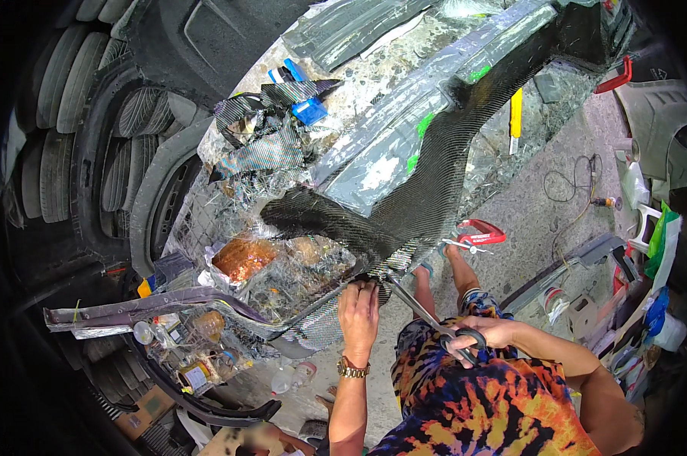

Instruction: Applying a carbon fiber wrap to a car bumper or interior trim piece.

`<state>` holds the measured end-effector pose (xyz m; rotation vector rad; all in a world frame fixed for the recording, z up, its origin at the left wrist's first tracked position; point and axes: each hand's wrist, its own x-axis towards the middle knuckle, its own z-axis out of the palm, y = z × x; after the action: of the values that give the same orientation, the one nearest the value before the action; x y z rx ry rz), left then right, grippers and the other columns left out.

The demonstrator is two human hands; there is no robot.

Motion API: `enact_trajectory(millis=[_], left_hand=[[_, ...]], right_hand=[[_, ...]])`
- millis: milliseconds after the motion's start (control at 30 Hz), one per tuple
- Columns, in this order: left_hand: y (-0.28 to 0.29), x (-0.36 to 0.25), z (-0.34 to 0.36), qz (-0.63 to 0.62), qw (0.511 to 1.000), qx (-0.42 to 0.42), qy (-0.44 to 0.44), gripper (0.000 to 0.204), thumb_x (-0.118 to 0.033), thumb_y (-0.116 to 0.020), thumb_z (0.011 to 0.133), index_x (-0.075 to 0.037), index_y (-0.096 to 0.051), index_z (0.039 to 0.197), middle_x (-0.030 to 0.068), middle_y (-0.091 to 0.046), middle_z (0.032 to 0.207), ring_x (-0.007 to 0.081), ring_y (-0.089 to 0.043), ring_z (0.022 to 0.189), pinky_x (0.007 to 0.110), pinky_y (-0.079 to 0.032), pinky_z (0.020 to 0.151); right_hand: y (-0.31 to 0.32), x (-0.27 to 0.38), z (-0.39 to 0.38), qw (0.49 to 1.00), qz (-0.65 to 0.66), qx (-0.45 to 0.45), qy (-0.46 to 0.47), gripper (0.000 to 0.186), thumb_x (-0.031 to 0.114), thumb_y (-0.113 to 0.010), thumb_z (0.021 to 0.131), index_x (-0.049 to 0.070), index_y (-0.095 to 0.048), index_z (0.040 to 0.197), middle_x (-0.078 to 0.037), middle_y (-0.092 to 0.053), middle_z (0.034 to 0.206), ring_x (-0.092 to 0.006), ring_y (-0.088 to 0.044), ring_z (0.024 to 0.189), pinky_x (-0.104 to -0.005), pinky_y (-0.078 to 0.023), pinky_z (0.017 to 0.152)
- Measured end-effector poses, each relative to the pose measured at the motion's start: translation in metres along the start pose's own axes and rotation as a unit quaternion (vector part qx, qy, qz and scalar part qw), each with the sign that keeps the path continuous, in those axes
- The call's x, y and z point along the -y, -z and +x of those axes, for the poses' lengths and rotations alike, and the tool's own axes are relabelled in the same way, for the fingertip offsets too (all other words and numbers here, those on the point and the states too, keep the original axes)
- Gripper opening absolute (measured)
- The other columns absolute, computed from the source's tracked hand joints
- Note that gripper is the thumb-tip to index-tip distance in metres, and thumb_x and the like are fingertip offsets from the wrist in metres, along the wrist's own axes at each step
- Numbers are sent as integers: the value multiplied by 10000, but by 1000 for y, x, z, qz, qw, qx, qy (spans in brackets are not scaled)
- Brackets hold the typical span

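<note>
Black woven carbon fibre cloth (415, 201) lies along a long grey mould (393, 144) and hangs over the near edge of the worktable. My left hand (358, 315), with a watch on the wrist, has its fingers closed on the cloth's edge. My right hand (484, 334) grips the black handles of long scissors (418, 305). Their blades point up and left to the cloth edge, just right of my left fingers; the tips are hard to make out. A red clamp (482, 232) sits at the table edge beyond the scissors.
Cloth scraps (266, 154) lie beside a blue plastic tool (309, 112) on the table's left. A yellow utility knife (516, 114) rests right of the mould. Jars and bottles (195, 374) crowd the lower left, near a long curved trim piece (161, 304). Tires (58, 175) are stacked far left.
</note>
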<state>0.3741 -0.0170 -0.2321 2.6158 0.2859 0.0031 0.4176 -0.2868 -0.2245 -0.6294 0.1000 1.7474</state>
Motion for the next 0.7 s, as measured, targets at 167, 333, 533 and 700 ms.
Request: enact_trajectory(millis=[167, 333, 533, 700], left_hand=[[-4, -5, 3, 24, 999, 15, -16, 129, -83, -650, 832, -4, -639, 933, 116, -573, 904, 297, -548, 808, 397, -449, 715], [-4, -9, 10, 34, 999, 22, -16, 81, -75, -636, 837, 0, -613, 860, 116, -552, 866, 294, -539, 784, 391, -448, 699], [-9, -11, 7, 76, 996, 22, -36, 88, -68, -638, 825, 6, -596, 844, 118, -541, 843, 291, -538, 765, 394, -458, 669], [-15, -8, 2, 32, 999, -10, -14, 124, -17, -654, 794, 7, -617, 910, 124, -573, 881, 307, -554, 782, 402, -458, 686]], right_hand=[[-1, -1, 1, 1000, -16, -12, 1, 375, 420, -613, 901, 50, -567, 859, -19, -587, 722, -126, -625, 625, -213, -405, 477], [0, -1, 4, 1000, -19, 0, 19, 380, 425, -623, 893, 52, -562, 847, -18, -583, 692, -116, -619, 617, -214, -403, 482], [-11, 11, 2, 999, -7, -38, -16, 385, 425, -667, 863, 63, -546, 815, -13, -560, 672, -111, -585, 581, -234, -427, 512], [-34, 27, -1, 994, 6, -96, -48, 401, 421, -704, 838, 73, -517, 768, 2, -504, 635, -92, -516, 533, -253, -456, 522]])
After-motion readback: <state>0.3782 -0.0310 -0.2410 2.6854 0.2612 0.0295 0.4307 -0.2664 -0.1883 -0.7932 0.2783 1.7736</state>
